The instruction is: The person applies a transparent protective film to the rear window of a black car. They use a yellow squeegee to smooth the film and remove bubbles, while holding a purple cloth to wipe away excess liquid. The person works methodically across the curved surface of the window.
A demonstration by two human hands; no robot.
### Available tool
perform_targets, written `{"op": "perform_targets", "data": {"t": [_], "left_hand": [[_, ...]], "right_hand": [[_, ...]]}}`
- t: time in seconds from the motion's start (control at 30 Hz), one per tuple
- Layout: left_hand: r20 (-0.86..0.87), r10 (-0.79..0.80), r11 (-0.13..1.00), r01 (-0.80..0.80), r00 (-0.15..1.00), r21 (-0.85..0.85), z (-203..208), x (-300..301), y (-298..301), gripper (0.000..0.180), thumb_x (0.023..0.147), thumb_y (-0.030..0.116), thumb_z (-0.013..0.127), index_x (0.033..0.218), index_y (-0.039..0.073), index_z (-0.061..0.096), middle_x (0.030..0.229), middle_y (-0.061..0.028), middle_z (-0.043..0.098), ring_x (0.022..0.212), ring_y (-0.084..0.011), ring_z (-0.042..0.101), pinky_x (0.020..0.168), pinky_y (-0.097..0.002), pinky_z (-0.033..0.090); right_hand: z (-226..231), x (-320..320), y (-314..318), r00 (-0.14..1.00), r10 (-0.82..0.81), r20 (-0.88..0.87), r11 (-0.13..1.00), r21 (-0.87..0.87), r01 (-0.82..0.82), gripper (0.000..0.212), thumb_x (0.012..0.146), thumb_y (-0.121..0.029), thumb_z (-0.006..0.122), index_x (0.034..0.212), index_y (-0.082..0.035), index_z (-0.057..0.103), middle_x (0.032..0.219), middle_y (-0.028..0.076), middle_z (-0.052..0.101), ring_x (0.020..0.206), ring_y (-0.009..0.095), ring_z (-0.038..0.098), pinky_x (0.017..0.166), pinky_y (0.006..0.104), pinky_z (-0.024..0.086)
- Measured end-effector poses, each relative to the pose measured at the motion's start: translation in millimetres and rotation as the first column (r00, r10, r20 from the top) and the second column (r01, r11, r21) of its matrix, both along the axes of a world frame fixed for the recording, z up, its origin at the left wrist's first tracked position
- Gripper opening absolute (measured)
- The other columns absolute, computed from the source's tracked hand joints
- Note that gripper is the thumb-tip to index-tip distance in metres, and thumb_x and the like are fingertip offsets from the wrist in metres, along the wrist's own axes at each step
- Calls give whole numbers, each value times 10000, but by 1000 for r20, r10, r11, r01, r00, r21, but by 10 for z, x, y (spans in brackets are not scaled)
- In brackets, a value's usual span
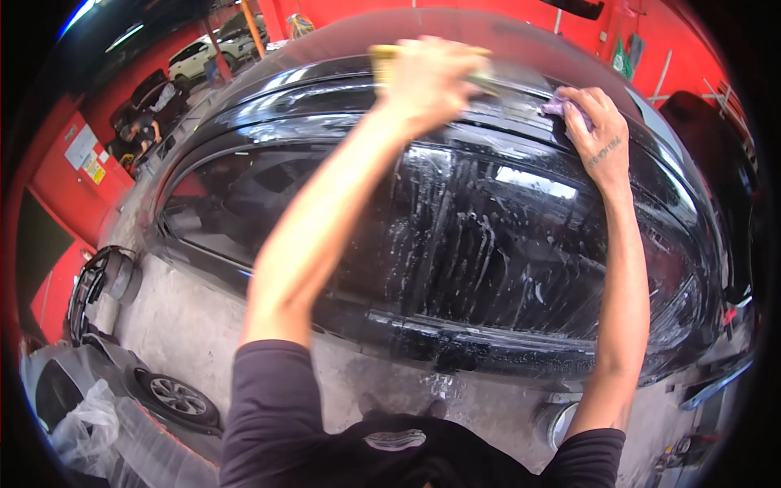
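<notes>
Standing beside the wet black car [504,354], the person [350,455] has the left hand [427,81] clamped round a yellow pad [383,69], blurred, at the car's roof [342,41]; whether it touches, I can't tell. Farther right along the roof, the right hand [600,134] is closed on a crumpled purple cloth [556,106]. Whitish streaks [486,244] run down the car's side windows [244,195].

On the black car [504,268], we see the left hand [429,80] and its yellow thing [382,63] only blurred; the right hand [600,130] hides part of the purple cloth [558,105]. Beside the car, the right arm [622,325] partly covers a bucket [559,424].
</notes>
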State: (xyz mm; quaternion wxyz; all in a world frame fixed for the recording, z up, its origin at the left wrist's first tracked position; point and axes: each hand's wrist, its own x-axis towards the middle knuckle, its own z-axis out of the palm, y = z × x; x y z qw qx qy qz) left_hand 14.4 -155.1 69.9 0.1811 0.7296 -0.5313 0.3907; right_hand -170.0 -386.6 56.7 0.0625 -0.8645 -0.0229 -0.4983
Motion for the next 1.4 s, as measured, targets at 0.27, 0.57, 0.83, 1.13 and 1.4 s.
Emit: {"op": "perform_targets", "data": {"t": [0.27,0.57,0.83,1.13,1.4], "left_hand": [[-71,-48,972,30,996,-234,-226,1049,1291,329,860,265,818,1150,112,794,1220,-100,763,1136,-313,679,992,-489,498],[34,-89,992,92,995,-86,-130,-251,-284,310,863,268,811,1146,147,774,1226,-59,746,1191,-307,650,1007,-496,461],[-158,152,947,-190,976,-259,-195,957,1647,321,873,228,802,1175,120,803,1069,-112,797,1050,-323,746,977,-497,557],[-68,-52,998,50,996,-32,-63,-36,103,296,890,303,778,1124,122,789,1089,-94,771,1084,-342,703,976,-482,534],[-302,168,979,-195,938,-60,-11,766,1451,443,852,224,842,1262,79,759,1229,-147,760,1203,-317,689,1090,-455,513]], "right_hand": [[-16,-47,-149,999,9,34,999,-32,-8,253,955,-185,671,1161,-74,769,1025,117,716,999,303,697,883,393,537],[17,-27,-52,1000,22,-21,1000,6,-22,251,970,-169,660,1170,-62,768,1051,132,723,997,300,703,894,382,532],[35,4,18,1000,-18,-2,1000,4,18,260,956,-180,659,1154,-53,768,1032,135,718,973,305,698,885,381,528],[6,-73,-135,999,51,7,997,52,-52,236,971,-151,668,1158,-45,766,1045,138,727,966,296,708,867,367,535],[3,42,-29,1000,-12,-11,1000,-3,12,255,958,-178,665,1151,-45,766,1048,136,723,989,307,707,896,382,531]]}}
